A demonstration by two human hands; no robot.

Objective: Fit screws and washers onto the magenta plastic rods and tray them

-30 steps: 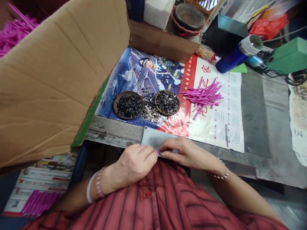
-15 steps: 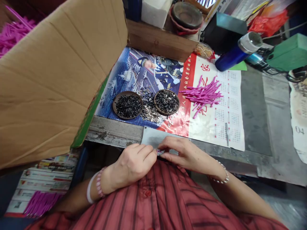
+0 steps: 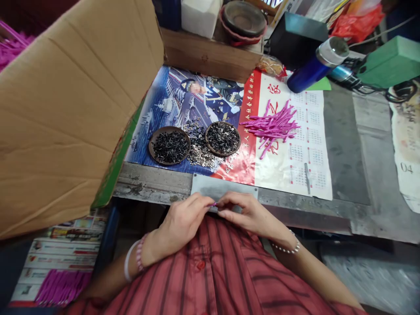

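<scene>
Close to my body, my left hand point(image 3: 187, 218) is closed with its fingertips around a thin purple plastic stick point(image 3: 214, 204), of which only a short piece shows. The fingers of my right hand point(image 3: 249, 212) pinch at the end of that piece; whatever else they hold is too small to make out. Both hands are at the table's front edge, over a grey metal plate point(image 3: 226, 188). Beyond them stand two round dishes, a left one point(image 3: 151, 153) with small black pins point(image 3: 170, 146) and a right one point(image 3: 239, 146) with similar dark pieces. Small metal rings point(image 3: 201, 156) lie between them.
More purple sticks point(image 3: 274, 124) lie piled on the calendar poster point(image 3: 318, 175), near a slim metal tool point(image 3: 307, 178). A large cardboard box point(image 3: 75, 109) blocks the left side. At the back are a blue flask point(image 3: 308, 70) and a green box point(image 3: 382, 63). Further sticks point(image 3: 62, 286) lie lower left.
My left hand has tilted and its fingers have shifted, so more of the purple stick shows between the hands. The whole view has moved slightly; the table items look the same.
</scene>
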